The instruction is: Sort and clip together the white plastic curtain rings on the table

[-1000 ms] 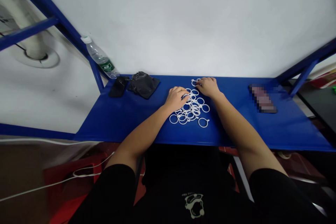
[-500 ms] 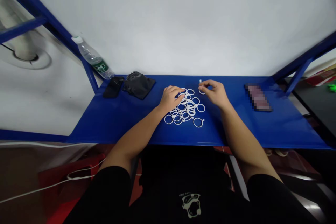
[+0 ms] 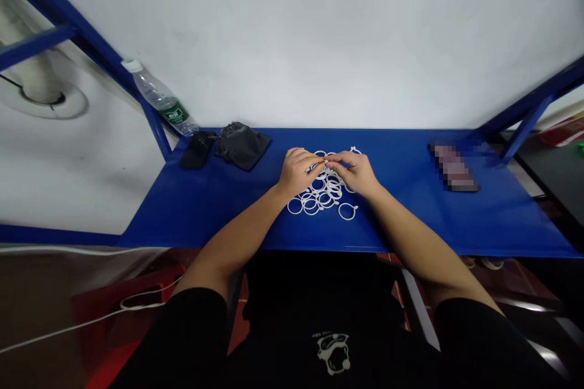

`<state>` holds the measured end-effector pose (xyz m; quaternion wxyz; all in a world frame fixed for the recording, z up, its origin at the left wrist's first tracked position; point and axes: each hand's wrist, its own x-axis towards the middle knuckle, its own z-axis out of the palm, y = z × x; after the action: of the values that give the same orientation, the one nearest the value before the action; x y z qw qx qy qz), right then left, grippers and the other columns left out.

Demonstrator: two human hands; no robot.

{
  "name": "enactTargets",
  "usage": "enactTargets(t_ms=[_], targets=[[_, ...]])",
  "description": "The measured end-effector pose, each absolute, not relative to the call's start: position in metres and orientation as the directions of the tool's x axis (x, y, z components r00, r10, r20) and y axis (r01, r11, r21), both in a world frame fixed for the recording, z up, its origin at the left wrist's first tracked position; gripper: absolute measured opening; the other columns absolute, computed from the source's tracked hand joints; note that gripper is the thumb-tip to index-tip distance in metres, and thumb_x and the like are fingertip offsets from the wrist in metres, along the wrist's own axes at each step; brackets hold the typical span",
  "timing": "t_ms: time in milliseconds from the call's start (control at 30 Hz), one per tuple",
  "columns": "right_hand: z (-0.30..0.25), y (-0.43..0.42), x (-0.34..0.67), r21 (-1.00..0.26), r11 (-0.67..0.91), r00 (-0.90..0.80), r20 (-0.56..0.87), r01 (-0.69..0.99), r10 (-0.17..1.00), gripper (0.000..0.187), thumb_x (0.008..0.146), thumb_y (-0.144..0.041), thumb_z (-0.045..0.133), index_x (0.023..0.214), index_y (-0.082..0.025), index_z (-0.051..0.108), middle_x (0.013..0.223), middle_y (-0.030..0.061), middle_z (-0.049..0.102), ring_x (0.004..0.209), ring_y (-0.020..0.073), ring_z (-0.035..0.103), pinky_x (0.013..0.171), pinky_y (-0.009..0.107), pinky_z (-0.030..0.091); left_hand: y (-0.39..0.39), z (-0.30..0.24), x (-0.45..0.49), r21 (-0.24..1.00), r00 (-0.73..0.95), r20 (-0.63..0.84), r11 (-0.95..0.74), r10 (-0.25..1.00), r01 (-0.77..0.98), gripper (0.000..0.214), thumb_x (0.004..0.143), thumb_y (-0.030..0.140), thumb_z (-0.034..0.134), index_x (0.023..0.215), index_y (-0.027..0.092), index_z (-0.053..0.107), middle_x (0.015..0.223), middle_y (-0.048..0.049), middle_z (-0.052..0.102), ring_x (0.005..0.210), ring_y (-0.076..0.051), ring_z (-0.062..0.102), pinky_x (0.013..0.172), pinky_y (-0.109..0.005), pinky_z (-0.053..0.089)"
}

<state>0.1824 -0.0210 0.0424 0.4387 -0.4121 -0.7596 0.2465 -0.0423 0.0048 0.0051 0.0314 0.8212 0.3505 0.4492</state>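
Above a pile of white curtain rings (image 3: 334, 193), each with a small tab, my two hands meet. My left hand (image 3: 295, 173) comes in from the left, thumb and fingertips pinched on a white ring (image 3: 325, 161). From the other side my right hand (image 3: 358, 175) pinches the same spot; the fingers hide most of that ring. One separate ring (image 3: 356, 208) lies in front of the pile. Just behind my right hand, part of another ring (image 3: 356, 150) shows on the blue table (image 3: 401, 194).
A black pouch (image 3: 243, 146) and a dark phone (image 3: 198, 150) lie at the left. A plastic water bottle (image 3: 159, 97) leans in the back left corner. At the right is a pixelated flat object (image 3: 454, 167). Blue frame bars flank both ends, with a white wall behind.
My right hand has moved left, away from the ring at the back right, and now meets my left hand. My left hand stays almost in place over the pile.
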Motion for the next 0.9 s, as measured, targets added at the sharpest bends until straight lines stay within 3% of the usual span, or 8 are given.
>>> enactTargets(t_ms=[367, 500, 633, 800, 900], targets=[[0.038, -0.019, 0.182, -0.599, 0.607, -0.379, 0.474, 0.522, 0.795, 0.031, 0.110, -0.047, 0.061, 0.106, -0.028, 0.085, 0.100, 0.0074, 0.086, 0.093, 0.0278, 0.077, 0.094, 0.047, 0.059, 0.003, 0.005, -0.041, 0.367, 0.391, 0.689, -0.758, 0.611, 0.539, 0.023, 0.109, 0.034, 0.067, 0.091, 0.027, 0.079, 0.092, -0.0028, 0.083, 0.092, -0.023, 0.074, 0.098, -0.047, 0.054], [0.044, -0.012, 0.198, -0.516, 0.575, -0.325, 0.498, 0.635, 0.804, 0.027, 0.108, -0.042, 0.064, 0.107, -0.028, 0.086, 0.105, 0.0098, 0.087, 0.098, 0.0318, 0.076, 0.101, 0.053, 0.054, 0.007, 0.003, -0.042, 0.395, 0.396, 0.645, -0.729, 0.654, 0.559, 0.014, 0.107, 0.033, 0.073, 0.098, 0.027, 0.081, 0.097, -0.0028, 0.084, 0.096, -0.024, 0.075, 0.100, -0.047, 0.054], [0.050, -0.006, 0.216, -0.511, 0.562, -0.338, 0.468, 0.651, 0.817, 0.027, 0.105, -0.046, 0.069, 0.119, -0.030, 0.087, 0.104, 0.0071, 0.086, 0.095, 0.0308, 0.077, 0.099, 0.052, 0.055, 0.010, 0.000, -0.043, 0.434, 0.369, 0.607, -0.682, 0.704, 0.588, 0.012, 0.108, 0.034, 0.073, 0.107, 0.026, 0.082, 0.106, -0.0044, 0.085, 0.103, -0.025, 0.075, 0.099, -0.047, 0.054], [0.037, 0.011, 0.233, -0.463, 0.370, -0.175, 0.411, 0.806, 0.895, 0.037, 0.108, -0.041, 0.059, 0.129, -0.023, 0.084, 0.112, 0.0130, 0.085, 0.105, 0.0334, 0.075, 0.099, 0.050, 0.057, 0.010, 0.000, -0.042, 0.453, 0.378, 0.563, -0.658, 0.734, 0.602, 0.010, 0.107, 0.033, 0.075, 0.108, 0.026, 0.083, 0.110, -0.0042, 0.085, 0.108, -0.025, 0.074, 0.101, -0.046, 0.054], [0.026, 0.023, 0.241, -0.387, 0.190, -0.075, 0.294, 0.902, 0.953, 0.042, 0.107, -0.041, 0.059, 0.134, -0.017, 0.081, 0.120, 0.0172, 0.082, 0.114, 0.0357, 0.073, 0.102, 0.049, 0.056, 0.008, 0.000, -0.041, 0.457, 0.396, 0.537, -0.651, 0.745, 0.605, 0.009, 0.106, 0.031, 0.076, 0.108, 0.026, 0.083, 0.112, -0.0043, 0.085, 0.110, -0.026, 0.075, 0.103, -0.046, 0.053]])
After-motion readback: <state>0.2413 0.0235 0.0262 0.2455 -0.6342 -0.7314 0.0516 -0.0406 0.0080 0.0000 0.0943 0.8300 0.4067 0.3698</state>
